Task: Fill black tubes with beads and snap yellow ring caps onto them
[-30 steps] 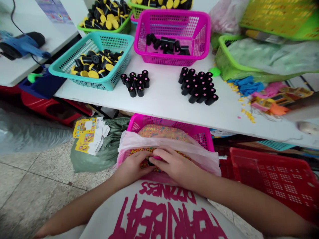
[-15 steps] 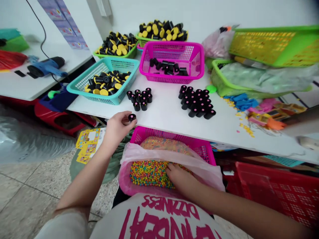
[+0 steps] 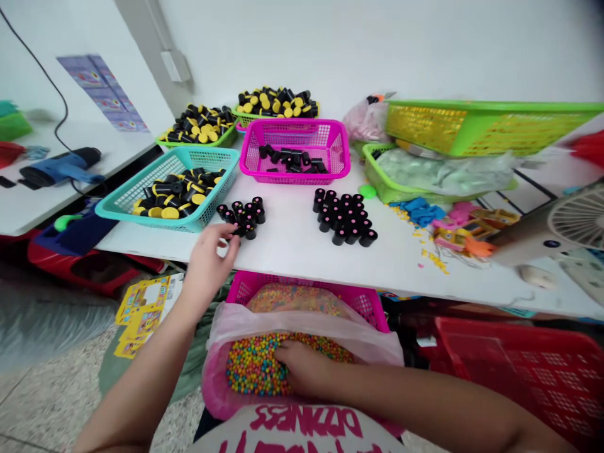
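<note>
My left hand (image 3: pixel 211 259) is at the near left side of a small cluster of black cylinders (image 3: pixel 249 217) with pink dots in their tops. Its thumb and fingertips close around one black cylinder (image 3: pixel 234 230), mostly hidden by the fingers. Lower down, my right hand (image 3: pixel 302 366) reaches into small multicoloured balls (image 3: pixel 255 362) lying in an opened pink-white plastic bag (image 3: pixel 377 345). Its fingertips are buried among the balls, so their grip is hidden. The bag rests in a magenta basket (image 3: pixel 382 318) against the table's front edge.
A second group of black cylinders (image 3: pixel 346 217) stands on the white table (image 3: pixel 283 251). Behind are a magenta basket (image 3: pixel 295 178) of black pieces and a turquoise basket (image 3: pixel 113 204) of black-and-yellow pieces. Green baskets (image 3: pixel 425 129), blue scraps (image 3: pixel 419 212) and a fan (image 3: pixel 561 220) occupy the right.
My left hand has carried the black cylinder to the cluster's near left edge. My right hand stays in the balls, shifted slightly left among them. The camera view has tilted up.
</note>
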`<state>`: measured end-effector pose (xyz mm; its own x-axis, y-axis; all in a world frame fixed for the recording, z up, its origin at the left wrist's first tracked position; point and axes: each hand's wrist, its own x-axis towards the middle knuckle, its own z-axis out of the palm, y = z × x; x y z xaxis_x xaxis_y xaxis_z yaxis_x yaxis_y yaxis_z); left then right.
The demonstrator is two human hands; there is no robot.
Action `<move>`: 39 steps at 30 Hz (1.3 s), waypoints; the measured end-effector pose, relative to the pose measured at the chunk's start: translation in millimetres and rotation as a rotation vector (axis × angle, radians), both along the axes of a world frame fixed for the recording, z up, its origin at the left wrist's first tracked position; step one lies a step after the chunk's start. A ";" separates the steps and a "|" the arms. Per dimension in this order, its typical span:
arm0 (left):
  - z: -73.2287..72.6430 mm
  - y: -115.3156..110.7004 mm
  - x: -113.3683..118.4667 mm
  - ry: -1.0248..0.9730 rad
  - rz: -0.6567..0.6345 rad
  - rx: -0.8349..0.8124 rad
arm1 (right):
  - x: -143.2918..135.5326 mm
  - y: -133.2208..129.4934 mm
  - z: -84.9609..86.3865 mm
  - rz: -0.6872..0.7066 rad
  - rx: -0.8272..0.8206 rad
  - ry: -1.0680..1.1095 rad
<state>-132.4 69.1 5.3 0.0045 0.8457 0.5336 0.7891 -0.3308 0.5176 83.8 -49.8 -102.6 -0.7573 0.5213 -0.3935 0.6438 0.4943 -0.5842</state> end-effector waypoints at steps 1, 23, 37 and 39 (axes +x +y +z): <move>2.7 4.3 17.5 0.021 -0.127 -0.017 | 0.6 0.9 -0.3 0.003 -0.006 0.015; 19.5 3.6 92.2 -0.135 -0.725 -0.299 | 12.8 -2.7 15.1 -0.181 -0.192 0.240; -64.3 -173.3 19.6 -0.334 -0.416 -0.870 | 22.4 -11.8 56.6 -0.252 0.008 0.496; -64.3 -174.1 22.5 -0.403 -0.427 -0.861 | 19.6 -13.9 59.6 -0.147 0.111 0.506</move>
<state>-109.9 -105.1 -59.0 0.3482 0.9109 -0.2213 0.4099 0.0643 0.9098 103.4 -63.7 -43.0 -0.7537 0.6540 0.0653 0.3627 0.4967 -0.7885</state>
